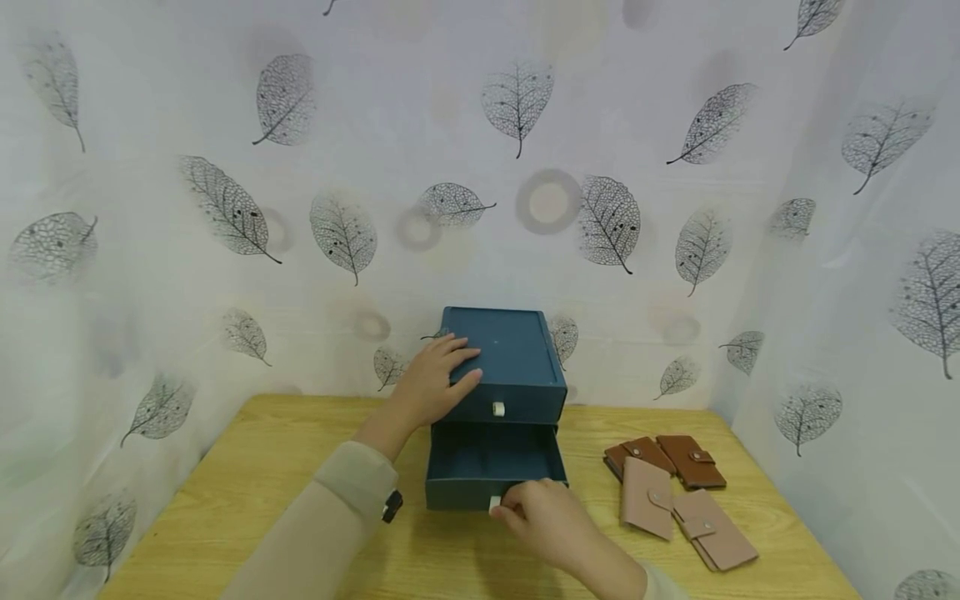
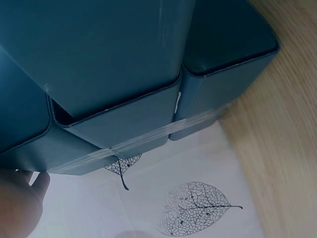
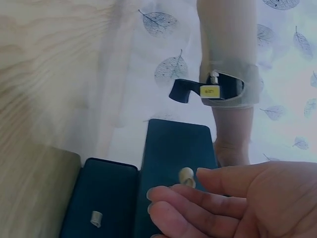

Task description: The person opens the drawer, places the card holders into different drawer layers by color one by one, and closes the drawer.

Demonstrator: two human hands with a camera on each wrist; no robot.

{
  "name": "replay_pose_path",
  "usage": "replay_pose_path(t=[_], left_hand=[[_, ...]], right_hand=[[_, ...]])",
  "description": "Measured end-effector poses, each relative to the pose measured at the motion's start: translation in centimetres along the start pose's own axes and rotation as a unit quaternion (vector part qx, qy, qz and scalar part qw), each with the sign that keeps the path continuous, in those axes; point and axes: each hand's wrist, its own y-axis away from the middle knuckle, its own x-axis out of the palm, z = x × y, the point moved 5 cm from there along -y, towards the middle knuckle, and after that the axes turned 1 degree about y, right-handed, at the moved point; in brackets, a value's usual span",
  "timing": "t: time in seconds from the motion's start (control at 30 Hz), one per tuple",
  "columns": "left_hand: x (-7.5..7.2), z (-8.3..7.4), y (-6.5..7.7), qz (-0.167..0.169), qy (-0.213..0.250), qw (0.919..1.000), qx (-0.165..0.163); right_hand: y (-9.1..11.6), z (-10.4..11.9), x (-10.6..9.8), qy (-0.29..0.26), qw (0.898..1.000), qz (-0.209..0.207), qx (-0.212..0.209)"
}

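A dark blue cabinet of stacked drawers [image 1: 510,346] stands at the back of the table. Its middle drawer [image 1: 465,493] is pulled out, and the inside floor shows. At the front of that drawer, my right hand [image 1: 551,521] pinches the small white knob [image 1: 495,504] between thumb and fingers; the right wrist view has this knob [image 3: 186,176] right at the thumb tip. My left hand [image 1: 431,383] rests on the cabinet's top near its left edge, fingers spread. In the left wrist view, part of my left hand [image 2: 20,203] shows beside the cabinet.
Several snap-closed card wallets lie to the right of the cabinet, among them a brown one [image 1: 690,461], a pink one [image 1: 647,497] and another pink one [image 1: 715,531]. The lowest drawer [image 3: 96,193] sits under the pulled-out one. A leaf-patterned curtain [image 1: 517,233] hangs behind the wooden table [image 1: 300,467].
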Motion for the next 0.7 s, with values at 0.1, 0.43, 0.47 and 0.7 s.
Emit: replay_pose_path(t=[0.1, 0.43, 0.47, 0.7], left_hand=[[-0.1, -0.1, 0.0, 0.000, 0.000, 1.0000, 0.002], [0.0, 0.0, -0.1, 0.004, 0.001, 1.0000, -0.003], [0.0, 0.0, -0.1, 0.005, 0.002, 1.0000, -0.004], [0.0, 0.0, -0.1, 0.008, 0.007, 0.9999, -0.010]], right_hand=[[0.1, 0.0, -0.5, -0.006, 1.000, 0.002, 0.009], [1.1, -0.1, -2.8, -0.020, 0.999, 0.012, 0.046], [1.3, -0.2, -3.0, -0.024, 0.998, 0.014, 0.051], [2.0, -1.0, -4.3, -0.047, 0.996, 0.021, 0.071]])
